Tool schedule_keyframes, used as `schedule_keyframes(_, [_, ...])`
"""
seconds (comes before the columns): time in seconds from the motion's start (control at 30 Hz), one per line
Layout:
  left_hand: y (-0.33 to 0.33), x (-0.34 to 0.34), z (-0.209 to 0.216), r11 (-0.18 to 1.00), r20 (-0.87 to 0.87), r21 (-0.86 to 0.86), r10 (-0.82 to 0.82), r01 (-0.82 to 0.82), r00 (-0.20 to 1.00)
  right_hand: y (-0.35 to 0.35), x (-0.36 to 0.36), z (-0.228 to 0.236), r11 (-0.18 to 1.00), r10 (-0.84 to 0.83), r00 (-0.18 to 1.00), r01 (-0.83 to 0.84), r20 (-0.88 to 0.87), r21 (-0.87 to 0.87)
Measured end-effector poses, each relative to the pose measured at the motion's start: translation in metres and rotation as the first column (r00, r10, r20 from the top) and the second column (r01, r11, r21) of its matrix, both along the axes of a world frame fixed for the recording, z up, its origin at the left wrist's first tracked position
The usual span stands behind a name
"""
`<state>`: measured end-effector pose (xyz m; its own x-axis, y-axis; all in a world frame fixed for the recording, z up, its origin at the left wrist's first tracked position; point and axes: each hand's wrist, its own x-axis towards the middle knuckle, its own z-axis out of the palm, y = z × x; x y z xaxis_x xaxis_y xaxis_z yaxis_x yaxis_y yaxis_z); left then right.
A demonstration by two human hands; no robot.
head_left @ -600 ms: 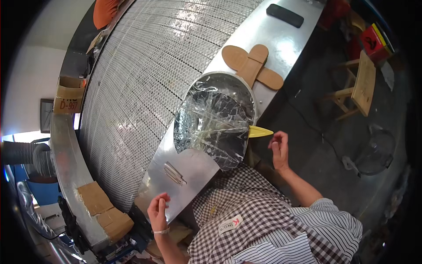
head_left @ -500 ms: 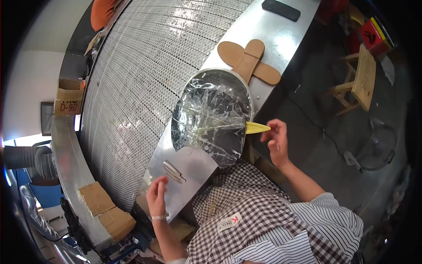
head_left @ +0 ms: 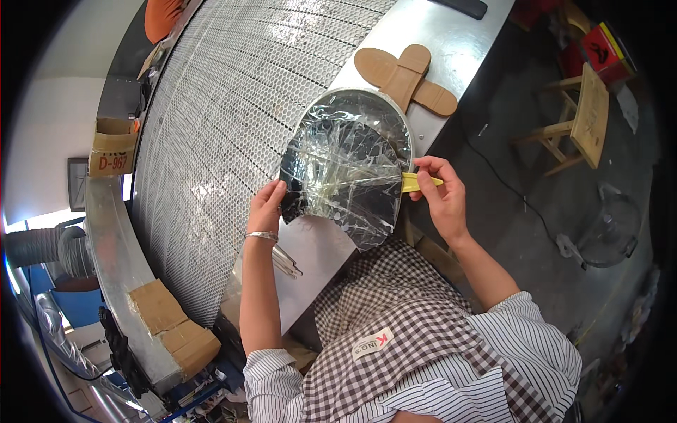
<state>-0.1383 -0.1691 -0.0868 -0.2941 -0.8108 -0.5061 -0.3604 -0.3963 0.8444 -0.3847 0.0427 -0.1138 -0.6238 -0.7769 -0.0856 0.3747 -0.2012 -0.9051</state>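
Note:
A round metal-rimmed pan (head_left: 411, 130) stands on the metal ledge, its top covered with crinkled clear plastic film (head_left: 338, 169) over something dark. A pointed yellow handle (head_left: 410, 182) juts from the pan's right side. My right hand (head_left: 444, 201) has thumb and fingers closed around that handle. At the film's left edge, my left hand (head_left: 265, 204) has its thumb and fingertips pressed together on the border; the exact grip is partly hidden. Below the pan, a slim metal tool (head_left: 288, 264) lies on the ledge, partly behind my left wrist.
Tan shoe soles (head_left: 405, 77) lie crossed beyond the pan, near a black flat object (head_left: 462, 7). A perforated conveyor (head_left: 226, 141) runs along the left. Cardboard boxes (head_left: 113, 144) sit on its far side. A wooden stool (head_left: 589, 116) and a floor fan (head_left: 610, 225) stand at right.
My left hand has risen from beside the metal tool to the film's left edge. My right hand has moved slightly up and left and closed on the yellow handle.

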Motion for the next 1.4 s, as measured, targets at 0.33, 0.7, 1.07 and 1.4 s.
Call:
schedule_keyframes(0.33, [0.002,0.020,-0.020,0.992,-0.434,0.123,0.016,0.042,0.901,-0.003,0.011,-0.007,0.985,-0.083,0.992,0.096,-0.096,0.140])
schedule_keyframes(0.7, [0.034,0.029,-0.044,0.970,-0.696,0.145,0.240,-0.195,0.677,-0.005,0.019,-0.001,0.982,-0.074,0.978,0.105,-0.194,0.157])
schedule_keyframes(1.07, [0.084,0.191,0.017,0.753,-0.677,0.283,0.596,-0.595,0.432,0.020,-0.002,0.007,0.999,0.006,0.958,0.009,0.286,-0.054])
schedule_keyframes(1.4, [0.218,0.411,-0.038,0.324,-0.281,0.334,0.931,-0.885,0.235,0.002,-0.005,0.017,0.939,0.298,0.906,-0.223,0.300,-0.260])
